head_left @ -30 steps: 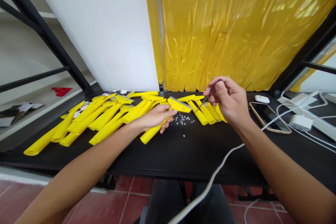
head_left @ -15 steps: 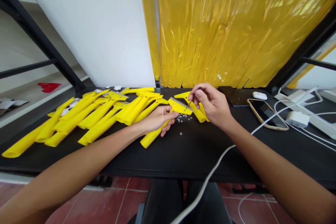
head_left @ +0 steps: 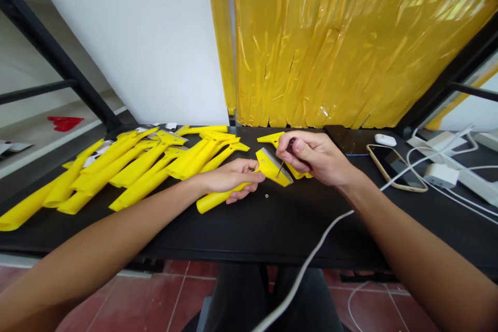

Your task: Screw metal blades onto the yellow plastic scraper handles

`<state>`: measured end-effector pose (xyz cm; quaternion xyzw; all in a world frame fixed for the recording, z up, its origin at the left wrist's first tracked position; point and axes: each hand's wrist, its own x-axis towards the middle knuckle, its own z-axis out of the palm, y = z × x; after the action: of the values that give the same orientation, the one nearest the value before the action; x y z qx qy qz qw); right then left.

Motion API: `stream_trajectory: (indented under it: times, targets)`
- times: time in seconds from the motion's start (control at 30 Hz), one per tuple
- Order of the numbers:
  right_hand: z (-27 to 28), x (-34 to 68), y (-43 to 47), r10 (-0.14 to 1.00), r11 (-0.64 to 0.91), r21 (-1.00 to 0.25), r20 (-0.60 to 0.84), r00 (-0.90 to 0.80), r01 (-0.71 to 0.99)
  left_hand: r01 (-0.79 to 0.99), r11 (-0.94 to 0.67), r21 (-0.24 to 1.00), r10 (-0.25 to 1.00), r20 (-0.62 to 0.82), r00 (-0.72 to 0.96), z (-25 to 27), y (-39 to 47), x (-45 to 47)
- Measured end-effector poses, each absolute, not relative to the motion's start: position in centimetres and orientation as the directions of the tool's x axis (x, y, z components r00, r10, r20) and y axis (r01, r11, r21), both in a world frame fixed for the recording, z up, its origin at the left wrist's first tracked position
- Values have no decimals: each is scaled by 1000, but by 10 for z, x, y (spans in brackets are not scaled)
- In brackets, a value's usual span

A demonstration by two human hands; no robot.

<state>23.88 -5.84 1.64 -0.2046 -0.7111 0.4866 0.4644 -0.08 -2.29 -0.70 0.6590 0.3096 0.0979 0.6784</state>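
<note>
Over the black table (head_left: 295,233), with open room toward its front edge, my left hand (head_left: 238,179) is grasping a yellow scraper (head_left: 267,167), my right hand (head_left: 317,158) holding a screwdriver (head_left: 291,145) to its head.

Red tiled floor (head_left: 143,298), black table (head_left: 233,236) — yellow plastic sheeting (head_left: 311,41) behind.

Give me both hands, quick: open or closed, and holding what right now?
Left hand: closed, holding the yellow scraper near its neck.
Right hand: closed around the screwdriver, shaft angled down to the scraper's head.
</note>
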Motion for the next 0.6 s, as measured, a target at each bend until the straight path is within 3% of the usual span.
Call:
stream_trajectory:
  times: [0.27,0.4,0.6]
  targets:
    - [21,233,-61,812,429,-888,459,-361,-164,277,123,953,534,-299,791,-6,-24,0]
    - [23,236,-63,799,436,-892,445,-406,-120,280,139,950,556,-309,772,-4,-24,1]
    - [19,235,-61,786,389,-894,448,-427,-221,274,136,952,557,-302,774,-5,-24,1]
